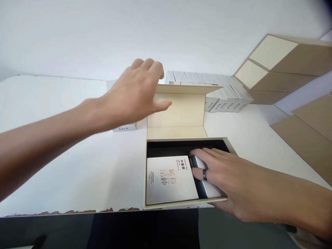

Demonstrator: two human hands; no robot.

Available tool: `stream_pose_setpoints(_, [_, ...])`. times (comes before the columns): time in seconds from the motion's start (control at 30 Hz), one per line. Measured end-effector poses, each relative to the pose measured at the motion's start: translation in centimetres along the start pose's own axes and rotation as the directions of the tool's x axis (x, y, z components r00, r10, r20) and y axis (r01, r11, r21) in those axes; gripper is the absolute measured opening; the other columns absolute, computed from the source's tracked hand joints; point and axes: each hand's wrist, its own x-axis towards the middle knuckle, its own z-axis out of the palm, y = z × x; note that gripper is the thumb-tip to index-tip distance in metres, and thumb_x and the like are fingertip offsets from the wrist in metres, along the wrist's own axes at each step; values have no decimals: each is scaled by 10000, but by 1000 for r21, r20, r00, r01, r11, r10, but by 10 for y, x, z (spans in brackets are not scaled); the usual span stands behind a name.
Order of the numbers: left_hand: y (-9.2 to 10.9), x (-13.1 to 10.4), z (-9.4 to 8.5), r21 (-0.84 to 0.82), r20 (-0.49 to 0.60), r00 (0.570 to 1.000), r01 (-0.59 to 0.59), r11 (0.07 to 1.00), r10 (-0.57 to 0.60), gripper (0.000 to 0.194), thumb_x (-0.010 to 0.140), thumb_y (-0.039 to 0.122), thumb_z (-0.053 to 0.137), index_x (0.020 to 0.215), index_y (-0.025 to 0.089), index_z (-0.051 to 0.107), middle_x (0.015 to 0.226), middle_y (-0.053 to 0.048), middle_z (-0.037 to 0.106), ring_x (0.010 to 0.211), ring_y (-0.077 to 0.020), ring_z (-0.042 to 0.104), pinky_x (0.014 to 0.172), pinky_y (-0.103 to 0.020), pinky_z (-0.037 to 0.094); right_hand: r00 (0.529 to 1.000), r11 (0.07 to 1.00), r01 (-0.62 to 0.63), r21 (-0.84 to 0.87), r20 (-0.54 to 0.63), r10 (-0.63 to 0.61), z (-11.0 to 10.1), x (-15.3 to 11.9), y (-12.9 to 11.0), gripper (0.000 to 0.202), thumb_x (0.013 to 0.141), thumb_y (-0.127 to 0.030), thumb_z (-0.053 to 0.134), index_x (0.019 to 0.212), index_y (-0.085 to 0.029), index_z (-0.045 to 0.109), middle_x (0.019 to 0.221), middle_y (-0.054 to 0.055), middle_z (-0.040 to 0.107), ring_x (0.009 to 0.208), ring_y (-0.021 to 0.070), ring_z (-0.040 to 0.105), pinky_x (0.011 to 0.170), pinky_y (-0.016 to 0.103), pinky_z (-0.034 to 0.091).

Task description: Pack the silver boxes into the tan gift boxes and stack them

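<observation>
The left hand (pixel 141 88), thumb and fingers apart, is by the raised lid (pixel 178 112) of an open cream cardboard box (pixel 186 203). Inside, the right hand (pixel 220 173) touches a small shiny silver box (pixel 211 188), beside a silvery box with writing (pixel 162 192); I cannot tell if it grips.

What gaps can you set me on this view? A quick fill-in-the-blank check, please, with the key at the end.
1. The ringed hand is the person's ____ one.
2. As pictured, the carton marked WHITE TEA lies to the ____ of the silver carton under the ringed hand.
3. Near the left hand, the lid of the cream box is not shut but ____.

Missing words: right; left; open.
</observation>
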Motion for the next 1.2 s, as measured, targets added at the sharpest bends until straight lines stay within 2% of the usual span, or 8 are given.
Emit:
stream_pose_setpoints(0.07, [-9,28,9,161,67,998,-28,987,17,668,800,543,630,1306,124,511,1302,-124,505,1333,-444,417,1053,-521,358,999,1000,-26,-15,25,27,0,0,-3,353,722,-252,748,1069,-214,690,983,84,535,890,284,562,758,444,504])
stream_pose_setpoints(0.17, [-16,54,20,297,226,973,-30,954,-40,406,837,433,607,1092,117,632,1050,-123,622,1098,-371,593,982,-503,434,997,997,-64,-45,44,66,-3,2,-8,444,719,-238,763,1151,-189,669,997,93,531,910,300,563,770,481,511])
stream_pose_setpoints(0.37, [-17,57,16,278,326,942,-14,960,-80,172,840,264,507,902,205,657,799,-67,614,776,-241,606,672,-357,473,993,997,-74,-21,93,76,-8,2,-11,372,744,-278,781,1109,-266,712,1014,84,523,960,309,567,819,504,514])
stream_pose_setpoints(0.57, [5,22,-13,229,313,950,-78,970,3,201,848,226,494,938,219,673,747,-39,614,760,-232,605,712,-368,444,992,994,-110,-29,58,111,-5,-1,-12,423,739,-239,743,1152,-180,670,1076,121,539,1000,330,567,855,528,517])
stream_pose_setpoints(0.8, [41,-44,-44,240,379,916,-233,942,131,168,729,77,518,811,214,573,574,-7,544,480,-155,455,536,-346,354,993,997,-76,0,85,76,-4,-2,-8,448,775,-305,710,1221,-272,685,1265,134,550,1193,377,557,981,585,496])
stream_pose_setpoints(0.97, [39,-57,-42,81,335,935,-150,985,115,182,749,100,529,882,220,497,677,-23,599,515,-160,468,493,-339,338,982,985,-163,-56,87,168,1,-3,-8,891,805,-336,680,1574,-104,296,1579,218,342,1442,421,337,1144,618,358])
stream_pose_setpoints(1.1, [40,-71,-34,18,215,961,-181,983,173,119,805,127,506,886,210,478,769,-45,584,612,-183,499,568,-353,431,986,991,-128,-38,-115,123,0,-19,-12,902,837,-549,686,1586,-242,287,1610,117,328,1436,379,366,1121,577,416])
stream_pose_setpoints(1.2, [48,-102,-23,75,53,957,-288,955,285,95,870,172,507,964,178,517,923,-84,621,813,-249,581,786,-449,503,942,996,-92,21,-323,94,4,-46,-32,787,850,-570,689,1529,-307,391,1510,76,479,1334,344,502,1060,491,494])
